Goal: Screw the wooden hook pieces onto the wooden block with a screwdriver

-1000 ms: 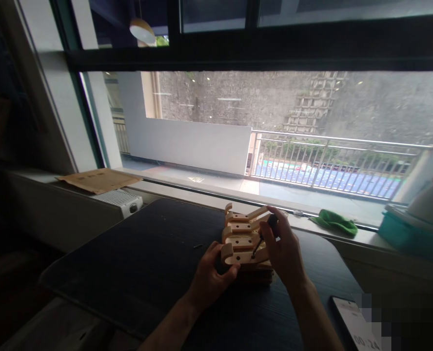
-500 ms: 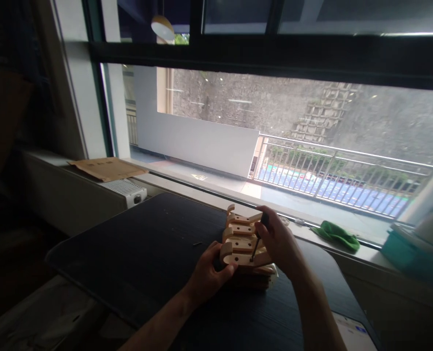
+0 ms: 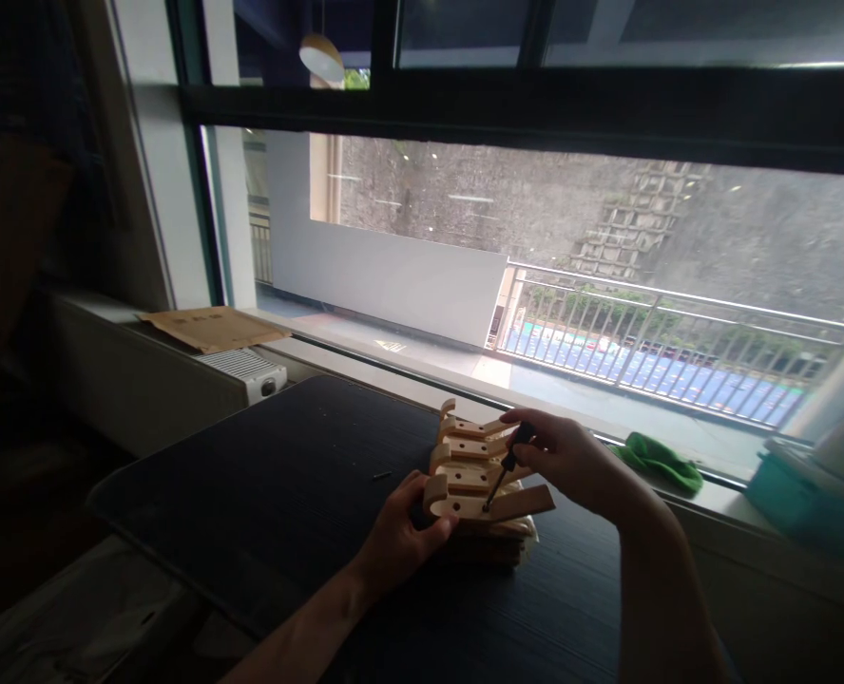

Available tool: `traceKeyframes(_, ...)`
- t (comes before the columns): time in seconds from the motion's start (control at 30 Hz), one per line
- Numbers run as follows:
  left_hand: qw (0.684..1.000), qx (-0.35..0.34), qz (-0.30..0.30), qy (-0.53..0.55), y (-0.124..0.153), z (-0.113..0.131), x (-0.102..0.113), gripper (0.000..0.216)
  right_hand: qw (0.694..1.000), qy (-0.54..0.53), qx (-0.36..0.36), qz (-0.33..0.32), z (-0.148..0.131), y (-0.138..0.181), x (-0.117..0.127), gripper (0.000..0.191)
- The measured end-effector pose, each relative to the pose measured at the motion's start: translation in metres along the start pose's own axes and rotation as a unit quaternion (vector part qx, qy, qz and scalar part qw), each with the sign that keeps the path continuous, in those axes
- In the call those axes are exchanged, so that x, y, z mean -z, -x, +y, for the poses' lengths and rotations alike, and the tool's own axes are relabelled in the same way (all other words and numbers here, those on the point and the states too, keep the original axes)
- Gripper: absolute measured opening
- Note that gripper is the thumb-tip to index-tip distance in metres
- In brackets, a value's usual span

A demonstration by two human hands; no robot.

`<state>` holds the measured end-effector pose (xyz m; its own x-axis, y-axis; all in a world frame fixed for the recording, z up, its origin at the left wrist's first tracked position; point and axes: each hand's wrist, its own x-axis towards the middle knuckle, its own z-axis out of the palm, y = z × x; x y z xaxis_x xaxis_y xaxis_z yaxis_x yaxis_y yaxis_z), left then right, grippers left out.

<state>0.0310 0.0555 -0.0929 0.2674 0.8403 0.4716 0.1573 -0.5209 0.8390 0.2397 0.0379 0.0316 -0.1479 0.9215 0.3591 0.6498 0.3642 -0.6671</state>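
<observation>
A stack of light wooden hook-shaped pieces (image 3: 469, 473) with round holes rests on the dark table (image 3: 300, 475). My left hand (image 3: 398, 539) is closed around the near left end of the stack, steadying the nearest piece. My right hand (image 3: 575, 461) pinches the black handle of a small screwdriver (image 3: 504, 465). Its tip stands in the nearest wooden piece, tilted down and to the left. A small dark screw (image 3: 383, 475) lies loose on the table, left of the stack.
A green cloth (image 3: 654, 456) lies on the window sill behind the table. A teal container (image 3: 807, 494) stands at the right edge. A white device (image 3: 247, 372) and brown cardboard (image 3: 212, 328) sit on the left ledge. Another person's arm (image 3: 9, 218) shows at the far left.
The view has shifted right and slightly up, so the phone at the lower right is out of sight. My right hand has turned on the screwdriver handle, its wrist swinging out to the right.
</observation>
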Motion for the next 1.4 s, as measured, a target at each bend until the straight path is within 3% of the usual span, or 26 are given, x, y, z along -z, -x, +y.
traceKeyframes(0.13,1.0,-0.001,-0.004,-0.009,-0.001,0.001,0.001,0.008,0.999,0.027,-0.016,-0.03,-0.006,0.0,0.003,0.034)
traceKeyframes(0.43,1.0,0.0,-0.002,-0.007,-0.001,-0.001,-0.001,0.013,0.994,0.11,0.003,-0.001,-0.013,0.0,-0.008,0.038)
traceKeyframes(0.7,1.0,0.0,0.002,-0.013,0.0,-0.004,-0.001,0.014,0.977,0.209,-0.028,0.007,-0.031,0.002,-0.004,0.02)
traceKeyframes(0.87,1.0,-0.005,0.002,-0.009,0.0,-0.005,-0.001,0.012,0.973,0.228,-0.029,0.003,-0.037,0.008,0.0,0.029)
traceKeyframes(1.0,1.0,-0.003,-0.004,0.003,-0.001,-0.006,-0.001,0.015,0.974,0.222,-0.031,-0.001,-0.034,0.005,-0.001,0.021)
traceKeyframes(1.2,1.0,0.005,-0.009,0.024,0.0,-0.006,-0.001,0.017,0.962,0.265,-0.061,0.026,-0.029,-0.003,-0.012,0.025)
traceKeyframes(1.4,0.999,0.013,-0.008,0.04,0.0,-0.006,-0.002,0.018,0.975,0.218,-0.013,-0.033,-0.03,0.003,-0.012,0.017)
